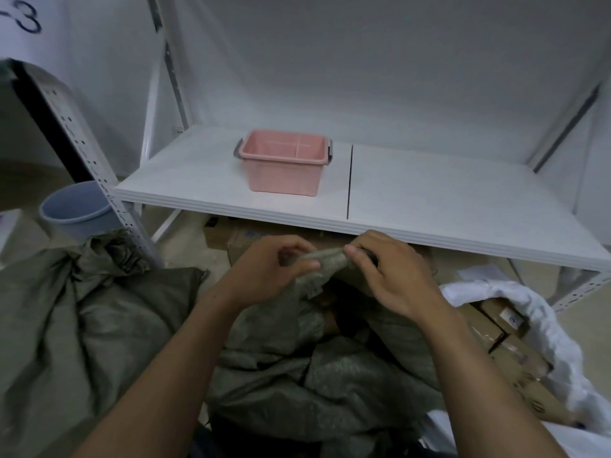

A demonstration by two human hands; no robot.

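A grey-green woven sack (297, 368) lies crumpled in front of me, its mouth lifted. My left hand (264, 269) and my right hand (390, 276) both pinch the sack's rolled top edge (327, 259), a short way apart, just below the front edge of the white shelf (429, 200). A dark gap opens under the held edge; what is inside the sack is hidden. An empty pink plastic bin (284, 163) with grey handles stands on the shelf, left of a seam between two boards.
A second grey-green sack (82, 309) lies at the left. A grey bucket (77, 209) stands behind a perforated metal shelf post (99, 166). Cardboard boxes (506, 352) and white plastic wrap (545, 332) sit at the right. More cardboard lies under the shelf.
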